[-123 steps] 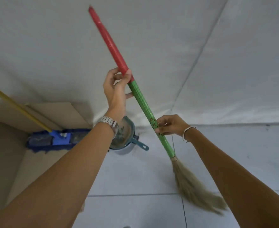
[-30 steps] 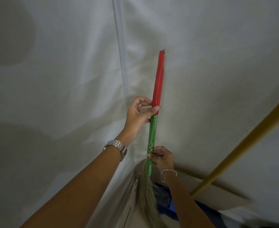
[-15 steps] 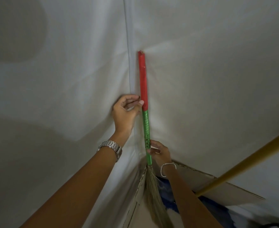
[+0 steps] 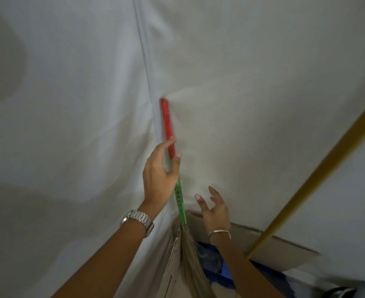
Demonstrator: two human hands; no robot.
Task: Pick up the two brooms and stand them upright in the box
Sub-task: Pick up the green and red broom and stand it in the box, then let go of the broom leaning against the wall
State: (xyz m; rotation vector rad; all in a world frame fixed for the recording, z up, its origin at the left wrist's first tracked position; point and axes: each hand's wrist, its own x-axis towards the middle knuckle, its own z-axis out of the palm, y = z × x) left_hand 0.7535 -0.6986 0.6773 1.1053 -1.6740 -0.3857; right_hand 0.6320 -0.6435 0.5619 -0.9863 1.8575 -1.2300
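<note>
The broom (image 4: 167,121) has a red upper handle, a green lower handle and straw bristles (image 4: 190,263). It stands nearly upright in the cardboard box (image 4: 289,252), its tip leaning into the corner of the white fabric wall. My left hand (image 4: 159,177) is at the red-green join with straight, spread fingers, and the handle runs loosely between thumb and fingers. My right hand (image 4: 214,208) hovers open just right of the green part, not touching it. A second tool with a yellow handle (image 4: 327,164) and a blue mop-like head (image 4: 211,262) leans in the box.
White fabric walls (image 4: 69,104) meet in a corner seam right behind the broom. The box's far flap lies against the right wall. A dark object (image 4: 338,292) shows at the bottom right edge.
Since a second ago the broom has settled upright into the wall corner. Both hands have loosened; my right hand has let go of the green handle and drawn away to the right.
</note>
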